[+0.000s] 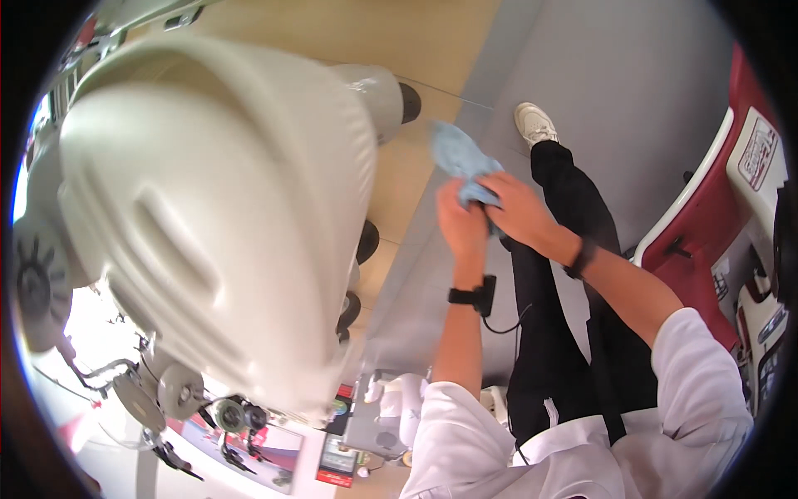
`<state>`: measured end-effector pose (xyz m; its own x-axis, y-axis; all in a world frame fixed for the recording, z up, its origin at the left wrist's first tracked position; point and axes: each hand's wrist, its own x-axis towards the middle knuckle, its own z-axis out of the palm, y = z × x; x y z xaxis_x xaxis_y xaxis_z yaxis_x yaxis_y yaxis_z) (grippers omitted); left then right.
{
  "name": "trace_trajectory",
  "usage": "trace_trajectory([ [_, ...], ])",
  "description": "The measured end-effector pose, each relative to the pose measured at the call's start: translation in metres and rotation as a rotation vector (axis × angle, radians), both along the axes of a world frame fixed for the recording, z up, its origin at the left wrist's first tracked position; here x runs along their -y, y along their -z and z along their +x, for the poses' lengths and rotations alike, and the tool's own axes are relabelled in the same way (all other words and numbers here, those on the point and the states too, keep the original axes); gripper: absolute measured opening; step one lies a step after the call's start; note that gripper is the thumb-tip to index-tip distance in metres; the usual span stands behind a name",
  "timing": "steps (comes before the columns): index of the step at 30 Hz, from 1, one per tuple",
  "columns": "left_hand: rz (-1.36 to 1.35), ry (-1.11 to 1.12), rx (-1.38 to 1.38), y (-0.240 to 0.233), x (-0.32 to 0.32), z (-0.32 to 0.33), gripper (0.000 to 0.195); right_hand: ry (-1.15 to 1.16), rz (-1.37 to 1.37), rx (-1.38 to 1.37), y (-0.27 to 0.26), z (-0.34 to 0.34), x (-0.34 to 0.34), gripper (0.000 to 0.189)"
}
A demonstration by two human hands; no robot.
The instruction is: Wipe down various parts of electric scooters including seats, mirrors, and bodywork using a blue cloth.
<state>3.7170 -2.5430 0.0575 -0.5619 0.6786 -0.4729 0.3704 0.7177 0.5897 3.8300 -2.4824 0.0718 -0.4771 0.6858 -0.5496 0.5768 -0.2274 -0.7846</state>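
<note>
Both hands meet over the floor, around a crumpled light blue cloth point(464, 156). My left hand point(461, 215) grips its lower end, fingers curled and slightly blurred. My right hand point(520, 209) pinches the same cloth from the other side. Its free part sticks out past the fingers, away from my body. Something dark shows just beneath the hands, too hidden to name. To the left of the hands stands a large cream plastic scooter body panel point(218, 206), not touched by either hand.
Scooter wheels point(368, 241) show along the panel's lower side. A red and white scooter point(698, 249) stands on the right. My shoe point(535, 125) is on the grey floor point(598, 81). More scooters with mirrors and handlebars point(181, 390) fill the lower left.
</note>
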Motion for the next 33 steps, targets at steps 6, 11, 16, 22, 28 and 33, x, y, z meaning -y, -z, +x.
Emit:
trace_trajectory([
  [6,0.100,0.133,0.086,-0.110,0.037,0.046,0.044,-0.181,-0.034,0.018,-0.103,0.068,0.026,0.043],
  [11,0.195,0.103,-0.021,-0.198,0.061,0.012,0.052,-0.280,0.032,-0.108,-0.180,0.031,0.034,0.046],
  [16,0.416,0.018,-0.274,-0.271,0.116,-0.035,0.048,-0.421,0.146,-0.337,-0.240,-0.020,0.072,0.055],
  [22,0.694,-0.062,-0.840,-0.343,0.217,-0.093,0.023,-0.566,0.471,-0.808,-0.294,-0.117,0.129,0.067],
  [28,0.426,-0.213,-1.076,-0.347,0.285,-0.192,0.041,-0.582,0.718,-0.767,-0.307,-0.248,0.190,0.072],
  [33,0.301,-0.375,-0.776,-0.297,0.317,-0.214,0.052,-0.874,0.922,-0.583,-0.264,-0.281,0.214,0.074],
])
